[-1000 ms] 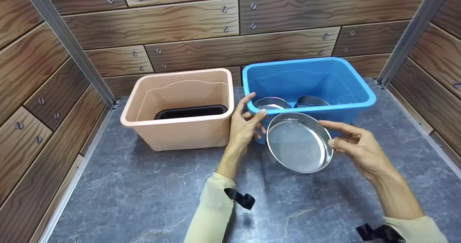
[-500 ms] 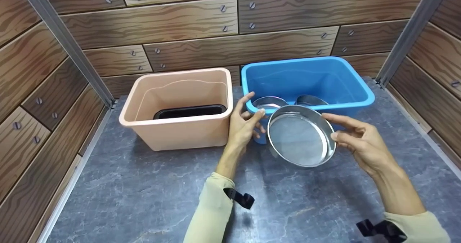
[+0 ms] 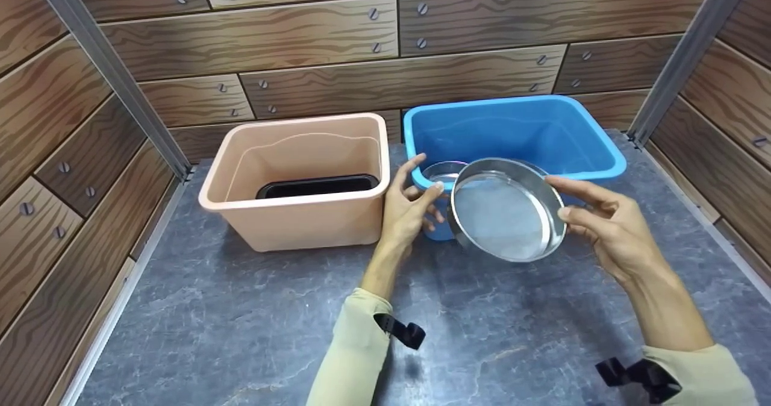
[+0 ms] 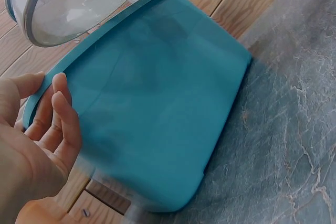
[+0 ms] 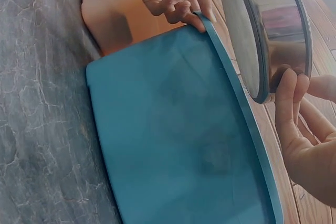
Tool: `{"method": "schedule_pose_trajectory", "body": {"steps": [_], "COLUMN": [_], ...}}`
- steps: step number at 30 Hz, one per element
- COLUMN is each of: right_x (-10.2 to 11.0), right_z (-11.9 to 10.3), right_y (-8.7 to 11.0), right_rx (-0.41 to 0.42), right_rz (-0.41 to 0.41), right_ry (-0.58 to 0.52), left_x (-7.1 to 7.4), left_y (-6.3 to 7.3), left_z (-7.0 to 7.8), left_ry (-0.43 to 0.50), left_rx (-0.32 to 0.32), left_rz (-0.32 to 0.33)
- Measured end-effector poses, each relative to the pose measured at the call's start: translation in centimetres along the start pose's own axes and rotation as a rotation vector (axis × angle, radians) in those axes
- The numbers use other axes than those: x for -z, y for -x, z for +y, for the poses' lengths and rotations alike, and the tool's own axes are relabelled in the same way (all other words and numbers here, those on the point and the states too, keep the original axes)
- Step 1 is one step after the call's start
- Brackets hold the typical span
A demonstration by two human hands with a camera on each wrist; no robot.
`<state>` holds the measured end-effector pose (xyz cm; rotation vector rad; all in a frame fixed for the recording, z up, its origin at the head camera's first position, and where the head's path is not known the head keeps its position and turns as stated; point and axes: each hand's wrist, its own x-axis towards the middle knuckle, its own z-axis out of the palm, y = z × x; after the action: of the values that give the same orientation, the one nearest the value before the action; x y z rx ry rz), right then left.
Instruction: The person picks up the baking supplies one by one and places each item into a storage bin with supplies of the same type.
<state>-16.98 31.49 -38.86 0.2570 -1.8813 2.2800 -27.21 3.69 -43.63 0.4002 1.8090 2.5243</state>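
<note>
My right hand point(image 3: 620, 234) pinches the side of a round metal sieve point(image 3: 503, 213) between thumb and fingers. The sieve is tilted, its fine mesh facing me, and overlaps the front rim of the blue bin point(image 3: 578, 111). In the right wrist view its shiny side wall point(image 5: 283, 30) hangs above that rim. My left hand point(image 3: 405, 210) grips the bin's front left corner; in the left wrist view the thumb and fingers point(image 4: 63, 114) lie on either side of the rim. Inside the blue bin another round metal piece point(image 3: 444, 170) shows at the left.
To the left stands a peach bin point(image 3: 301, 222), close beside my left hand, with a black tray-like object point(image 3: 325, 186) inside. Both bins are on a grey marbled table point(image 3: 241, 321). Wood-patterned walls point(image 3: 313, 38) rise behind and at the sides.
My right hand has raised the sieve and carried it slightly right, up over the blue bin's front rim, covering the second metal piece inside. My left hand has stayed on the bin's corner.
</note>
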Motion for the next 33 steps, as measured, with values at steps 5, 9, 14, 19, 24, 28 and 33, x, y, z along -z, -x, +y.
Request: {"method": "schedule_pose_trajectory", "body": {"steps": [5, 9, 14, 19, 24, 28, 33], "right_x": [-0.1, 0.0, 0.3, 0.5, 0.4, 0.3, 0.0], "right_z": [-0.1, -0.1, 0.1, 0.2, 0.2, 0.2, 0.2], "right_y": [-0.6, -1.1, -1.7, -2.1, -2.6, -3.0, -3.5], "right_rx": [0.024, 0.042, 0.055, 0.054, 0.057, 0.058, 0.058], "right_rz": [0.052, 0.09, 0.12, 0.155, 0.187, 0.21, 0.247], "right_ry": [-0.095, -0.169, -0.223, -0.279, -0.324, -0.326, -0.32], "left_x": [-0.1, 0.0, 0.1, 0.2, 0.1, 0.1, 0.2], "left_y": [0.1, 0.0, 0.0, 0.1, 0.1, 0.0, 0.0], "left_z": [0.0, 0.0, 0.0, 0.0, -0.1, -0.2, -0.1], "left_ry": [0.015, 0.012, -0.001, 0.001, 0.021, 0.02, 0.013], "left_rx": [0.001, -0.002, -0.013, -0.02, -0.017, -0.011, -0.018], "left_rz": [-0.005, -0.012, -0.02, -0.026, -0.029, -0.03, -0.032]}}
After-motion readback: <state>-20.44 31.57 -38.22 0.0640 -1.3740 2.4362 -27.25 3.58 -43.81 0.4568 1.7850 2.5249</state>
